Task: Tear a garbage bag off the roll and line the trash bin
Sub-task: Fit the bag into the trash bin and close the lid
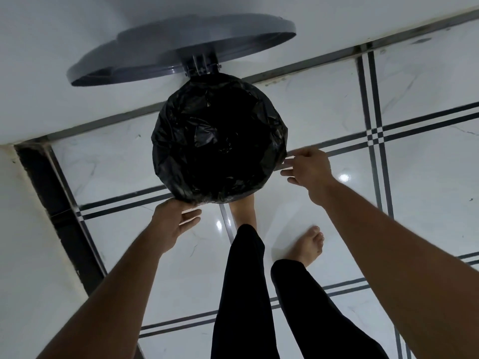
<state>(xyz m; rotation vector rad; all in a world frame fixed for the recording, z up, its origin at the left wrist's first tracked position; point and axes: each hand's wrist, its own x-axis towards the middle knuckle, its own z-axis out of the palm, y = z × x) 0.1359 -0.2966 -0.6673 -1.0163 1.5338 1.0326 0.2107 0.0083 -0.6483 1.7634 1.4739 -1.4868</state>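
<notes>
A black garbage bag (220, 141) covers the round trash bin from rim to inside, its plastic folded over the edge all around. The bin's grey lid (181, 47) stands raised against the white wall behind it. My left hand (173, 221) is at the bin's near-left rim, fingers spread, thumb side touching the bag's edge. My right hand (308, 169) is at the bin's right rim, fingers apart and pointing at the folded plastic. Neither hand clearly grips the bag. One bare foot (243, 211) is tucked under the bin's front. No bag roll is in view.
White glossy floor tiles (388, 203) with dark double stripes lie around the bin. A white wall (51, 73) runs behind it, and a dark doorway strip (59, 203) sits at the left. My legs in black trousers and my other bare foot (308, 247) are below.
</notes>
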